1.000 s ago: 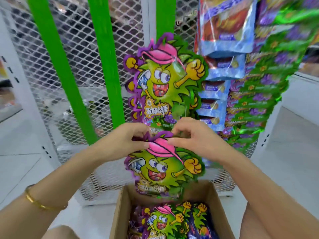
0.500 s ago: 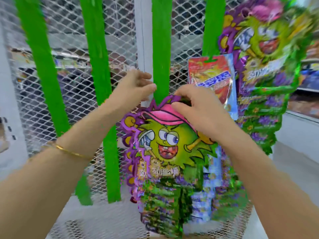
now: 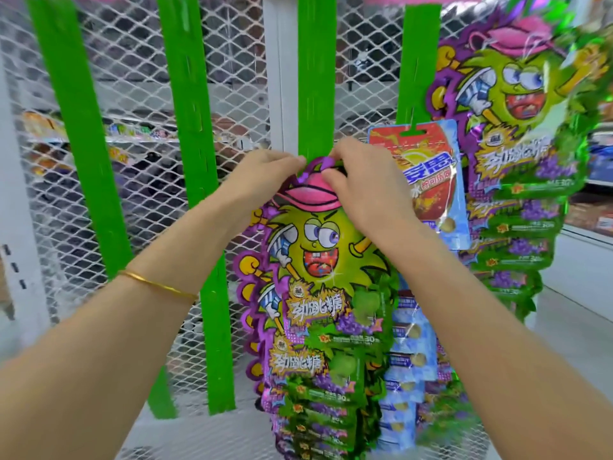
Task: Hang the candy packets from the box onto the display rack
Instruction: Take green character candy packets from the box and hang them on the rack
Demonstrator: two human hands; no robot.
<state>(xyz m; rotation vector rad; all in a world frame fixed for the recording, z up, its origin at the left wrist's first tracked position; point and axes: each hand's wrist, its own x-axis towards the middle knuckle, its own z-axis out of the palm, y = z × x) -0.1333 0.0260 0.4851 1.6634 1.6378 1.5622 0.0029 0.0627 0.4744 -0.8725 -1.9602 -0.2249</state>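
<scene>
Two hands: both are raised and closed on the top edge of one candy packet.
Left hand: the fingers are curled, and the packet's upper left corner is pinched just beside the middle green strip.
Right hand: the pink cap at the packet's top is pinched between thumb and fingers; the hang hole is hidden under them.
Candy packet: it is held between the two hands and hangs below the knuckles, over a column of like packets.
Long axis: it is kept nearly vertical, with a slight lean; the top points up to the fingers, and the printed face is turned to the camera.
Step in hand: the hole is probably being fitted on a hook of the strip.
Good execution: the top should be kept level by both hands, the hole should be slid fully on the hook, and the grip should be loosened only when the weight is taken by the strip.
Right of the right hand: a red and blue packet is hung on the next strip.
Box: not in view.
</scene>
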